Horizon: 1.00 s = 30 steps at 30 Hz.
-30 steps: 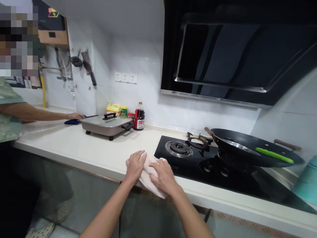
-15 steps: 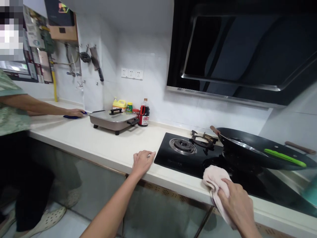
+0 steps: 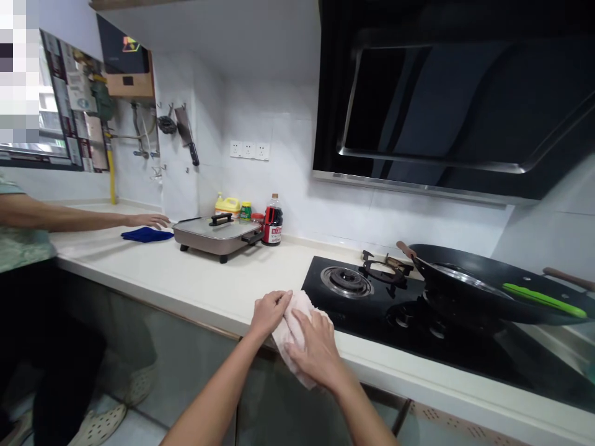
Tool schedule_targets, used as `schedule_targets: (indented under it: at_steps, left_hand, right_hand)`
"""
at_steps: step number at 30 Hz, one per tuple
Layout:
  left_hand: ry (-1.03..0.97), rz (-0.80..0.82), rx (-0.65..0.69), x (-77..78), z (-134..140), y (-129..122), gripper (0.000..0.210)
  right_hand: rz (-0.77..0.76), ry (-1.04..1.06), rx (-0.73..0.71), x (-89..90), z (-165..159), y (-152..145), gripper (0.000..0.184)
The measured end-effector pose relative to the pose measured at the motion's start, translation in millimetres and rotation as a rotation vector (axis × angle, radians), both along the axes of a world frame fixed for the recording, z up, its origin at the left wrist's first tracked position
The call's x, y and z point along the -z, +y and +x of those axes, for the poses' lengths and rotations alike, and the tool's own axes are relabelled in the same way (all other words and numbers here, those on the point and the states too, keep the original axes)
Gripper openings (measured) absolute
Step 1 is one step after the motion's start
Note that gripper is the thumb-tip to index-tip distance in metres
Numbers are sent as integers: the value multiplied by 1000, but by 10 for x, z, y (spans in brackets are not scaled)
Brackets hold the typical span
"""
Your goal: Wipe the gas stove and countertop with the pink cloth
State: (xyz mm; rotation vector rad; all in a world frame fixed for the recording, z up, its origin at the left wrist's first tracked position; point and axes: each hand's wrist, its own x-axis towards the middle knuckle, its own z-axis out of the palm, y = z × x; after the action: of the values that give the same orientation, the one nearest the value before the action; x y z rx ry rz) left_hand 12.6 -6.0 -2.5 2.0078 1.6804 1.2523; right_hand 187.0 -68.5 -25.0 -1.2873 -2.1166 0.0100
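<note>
A pale pink cloth (image 3: 303,305) lies bunched at the front edge of the worktop, by the near left corner of the black gas hob (image 3: 357,313). Pressed over it, my right hand (image 3: 318,347) has its fingers closed on the fabric, and part of the cloth hangs below the counter edge. My left hand (image 3: 268,314) meets the cloth's left side, thumb and fingers pinching its edge; the fingertips are partly hidden. Behind my hands, the uncovered left burner (image 3: 348,282) shows its metal ring.
A black wok (image 3: 469,297) with a green-handled utensil (image 3: 543,300) sits on the hob's right side. Left stand a lidded electric pan (image 3: 214,238) and a sauce bottle (image 3: 273,223). Another person's hand (image 3: 149,221) hovers near a blue cloth (image 3: 146,235). The range hood (image 3: 432,111) overhangs the hob.
My right hand has carried the pink cloth leftward along the hob's front edge to my left hand. The other person's hand has come off the blue cloth.
</note>
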Motion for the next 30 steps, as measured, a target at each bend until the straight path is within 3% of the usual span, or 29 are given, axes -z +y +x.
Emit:
schedule_targets:
  at_steps: [2,4,8,11,14,17,21,23,26,30]
  left_hand:
    - [-17,3,1,6,-27,22,47]
    - [-29,7,4,15,-48,35,41]
    - [17,65,-8,22,-48,-44,36]
    - [138,147,49,53,88,-213,48]
    - [237,151,150,167,412,-406,64]
    - [268,216,156,393,884,-580,73]
    - [356,459,315,781,1558,-762,81]
    - [425,560,308,927,1802,-801,84]
    - [511,639,256,1029,1932,-769,90]
    - [578,699,316,1038,1725,-628,97]
  right_hand:
    - [-94,120,-128,-40,239,67,67]
    - [-110,222,-108,-73,645,139,58]
    - [-4,79,213,-2,1579,288,50]
    - [-58,-87,395,186,1993,380,52]
    - [-90,-204,430,354,2072,427,54]
    - [-73,-220,394,434,2048,453,56]
    - [-44,-181,350,518,2151,537,59]
    - [-26,-150,325,573,2237,592,59]
    - [-15,-129,301,643,2331,644,60]
    - [-30,-140,299,681,2361,645,63]
